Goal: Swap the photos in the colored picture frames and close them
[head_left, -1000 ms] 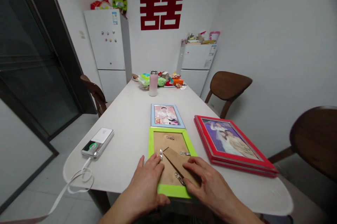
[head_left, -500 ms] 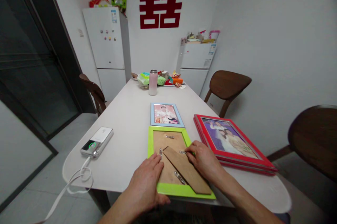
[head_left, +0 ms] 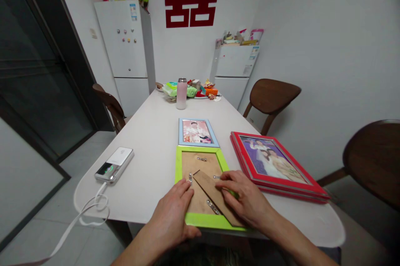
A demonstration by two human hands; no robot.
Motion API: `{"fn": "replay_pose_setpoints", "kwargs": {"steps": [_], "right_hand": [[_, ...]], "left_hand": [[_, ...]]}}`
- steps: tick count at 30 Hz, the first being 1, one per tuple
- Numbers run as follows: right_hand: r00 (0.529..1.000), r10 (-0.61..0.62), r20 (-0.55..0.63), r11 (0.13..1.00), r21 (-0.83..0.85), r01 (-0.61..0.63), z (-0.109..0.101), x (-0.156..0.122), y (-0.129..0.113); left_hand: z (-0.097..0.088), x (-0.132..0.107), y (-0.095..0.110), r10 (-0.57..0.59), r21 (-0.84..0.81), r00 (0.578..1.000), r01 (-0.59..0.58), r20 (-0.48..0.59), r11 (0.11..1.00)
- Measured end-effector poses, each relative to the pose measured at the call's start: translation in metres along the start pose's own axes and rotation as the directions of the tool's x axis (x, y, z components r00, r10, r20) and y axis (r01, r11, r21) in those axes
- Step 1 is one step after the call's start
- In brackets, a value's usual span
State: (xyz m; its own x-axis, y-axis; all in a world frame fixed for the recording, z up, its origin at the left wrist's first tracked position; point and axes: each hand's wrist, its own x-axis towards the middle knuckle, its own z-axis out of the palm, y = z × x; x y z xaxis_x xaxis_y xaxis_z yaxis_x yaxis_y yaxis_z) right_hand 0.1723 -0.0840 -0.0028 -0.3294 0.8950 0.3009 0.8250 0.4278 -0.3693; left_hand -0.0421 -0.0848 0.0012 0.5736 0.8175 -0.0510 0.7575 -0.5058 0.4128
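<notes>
A green picture frame [head_left: 180, 166] lies face down at the near table edge, its brown backing board [head_left: 195, 202] showing. Small metal clips hold to the board, among them a top clip [head_left: 201, 159] and a lower clip [head_left: 213, 207]. A brown easel leg [head_left: 208, 189] slants across the board. My left hand [head_left: 173, 207] rests with fingers stretched over the frame's left side, its thumb near the bottom corner. Over the leg and the frame's right side is my right hand [head_left: 245, 195], fingers bent and apart, fingertips beside the right clip [head_left: 216, 177].
A blue-framed photo [head_left: 196, 131] touches the green frame's far side. Stacked red frames [head_left: 278, 165] lie to the right. On the left a power bank [head_left: 114, 165] trails a white cable [head_left: 75, 221]. Farther back stand a pink bottle [head_left: 181, 94] and assorted packets [head_left: 170, 89].
My right hand has loosened from around the right clip and shifted slightly, now covering more of the easel leg. My left hand stays on the frame's left side. The view has tilted slightly.
</notes>
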Motion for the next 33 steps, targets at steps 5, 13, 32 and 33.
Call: {"fn": "replay_pose_setpoints", "kwargs": {"steps": [5, 13, 32, 33], "right_hand": [[0.977, -0.117, 0.18, 0.992, 0.065, 0.107, -0.004, -0.005, -0.018], [0.93, -0.16, 0.33, 0.982, 0.145, 0.117, -0.01, 0.008, -0.024], [0.905, -0.187, 0.383, 0.977, 0.167, 0.132, -0.014, 0.016, -0.024], [0.899, -0.196, 0.392, 0.975, 0.175, 0.137, -0.017, 0.016, -0.024]], "left_hand": [[-0.002, -0.001, 0.002, 0.001, -0.011, 1.0, -0.001, 0.005, 1.0], [0.002, -0.001, -0.001, 0.03, -0.063, 0.998, -0.033, -0.051, 0.997], [0.001, -0.002, -0.005, 0.072, -0.175, 0.995, -0.084, -0.072, 0.981], [0.001, -0.003, -0.005, 0.079, -0.18, 0.994, -0.092, -0.076, 0.979]]}}
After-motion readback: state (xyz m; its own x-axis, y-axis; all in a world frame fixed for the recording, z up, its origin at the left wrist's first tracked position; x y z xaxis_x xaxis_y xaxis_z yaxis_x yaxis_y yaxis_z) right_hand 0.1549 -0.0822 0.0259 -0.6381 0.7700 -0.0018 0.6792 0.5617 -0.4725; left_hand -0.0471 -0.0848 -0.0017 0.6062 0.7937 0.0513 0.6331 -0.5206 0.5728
